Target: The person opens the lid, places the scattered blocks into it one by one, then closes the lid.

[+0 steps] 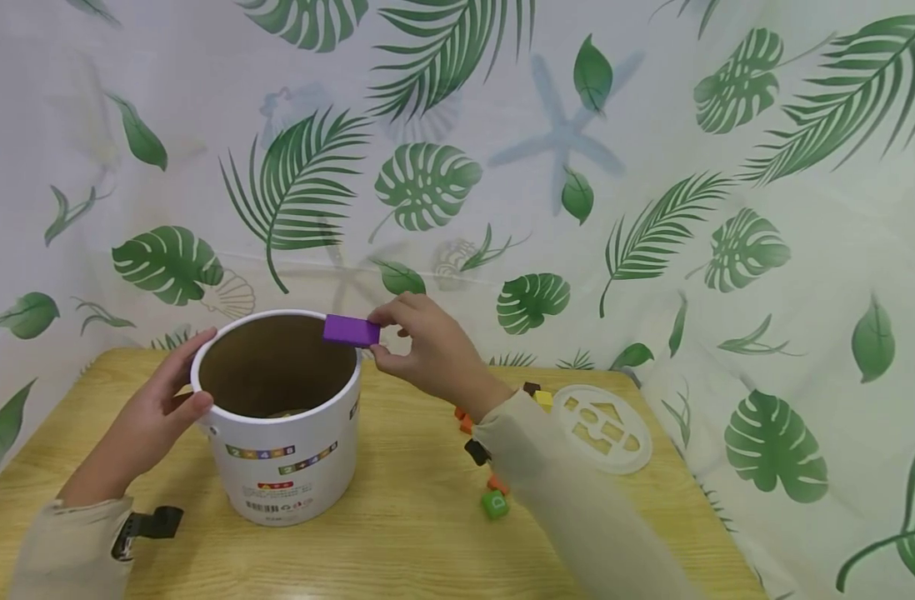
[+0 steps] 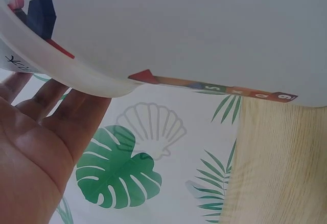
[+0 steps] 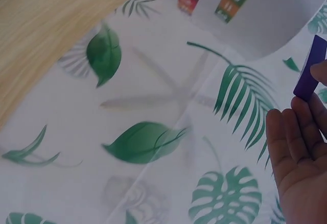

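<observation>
1. A purple block (image 1: 351, 331) is pinched between the thumb and fingertips of the right hand (image 1: 427, 350); it juts out leftward from the fingertips, lying flat.
2. The block is held at the right rim of the white bucket (image 1: 277, 467), just above the open mouth.
3. The bucket's left rim is gripped by the left hand (image 1: 153, 417), thumb curled over the edge and fingers on the outer wall.
4. The bucket stands on the wooden table (image 1: 397, 550).
5. Small coloured blocks (image 1: 495, 503) and a white shape-sorter lid (image 1: 603, 427) lie to the right, partly hidden by the right sleeve.
</observation>
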`<state>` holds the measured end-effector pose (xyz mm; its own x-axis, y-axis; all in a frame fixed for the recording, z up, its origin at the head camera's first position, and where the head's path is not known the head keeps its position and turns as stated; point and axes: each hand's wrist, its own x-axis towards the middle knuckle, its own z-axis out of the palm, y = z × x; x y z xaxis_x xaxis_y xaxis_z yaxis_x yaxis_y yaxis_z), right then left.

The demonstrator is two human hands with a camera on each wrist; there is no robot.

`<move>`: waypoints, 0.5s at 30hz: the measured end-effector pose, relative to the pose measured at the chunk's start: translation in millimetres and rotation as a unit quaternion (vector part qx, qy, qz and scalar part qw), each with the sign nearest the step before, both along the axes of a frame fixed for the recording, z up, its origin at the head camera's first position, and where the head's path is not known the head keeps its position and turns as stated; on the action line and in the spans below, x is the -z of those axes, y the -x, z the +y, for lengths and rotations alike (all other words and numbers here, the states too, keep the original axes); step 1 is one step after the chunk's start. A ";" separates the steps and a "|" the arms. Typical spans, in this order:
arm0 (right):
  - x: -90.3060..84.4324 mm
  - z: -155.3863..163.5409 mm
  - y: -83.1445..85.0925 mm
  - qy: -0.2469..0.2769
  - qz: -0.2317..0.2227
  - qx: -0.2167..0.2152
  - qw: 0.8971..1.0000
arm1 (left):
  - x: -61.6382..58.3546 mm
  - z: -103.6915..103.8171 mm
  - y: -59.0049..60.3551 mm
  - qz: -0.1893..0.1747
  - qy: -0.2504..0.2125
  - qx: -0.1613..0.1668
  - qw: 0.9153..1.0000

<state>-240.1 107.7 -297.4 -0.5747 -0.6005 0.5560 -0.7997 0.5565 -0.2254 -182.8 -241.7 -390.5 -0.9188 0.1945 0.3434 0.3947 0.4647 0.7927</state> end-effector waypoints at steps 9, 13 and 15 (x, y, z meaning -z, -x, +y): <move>-3.5 -45.3 -5.1 -0.033 -0.036 -0.027 0.998 | 0.0 0.7 -1.7 0.004 -0.002 0.007 1.000; -5.8 -63.0 -9.9 -0.059 -0.063 -0.021 0.996 | -0.1 -0.3 -1.3 0.001 -0.001 0.007 1.000; -5.2 -71.1 -11.8 -0.064 -0.078 -0.021 0.995 | -0.2 -0.7 -1.1 0.000 -0.006 0.010 1.000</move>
<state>-228.4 36.7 -292.2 -0.6210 -0.6862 0.3788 -0.7836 0.5559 -0.2775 -181.7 -242.4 -390.4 -0.9149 0.2078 0.3460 0.4035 0.4474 0.7981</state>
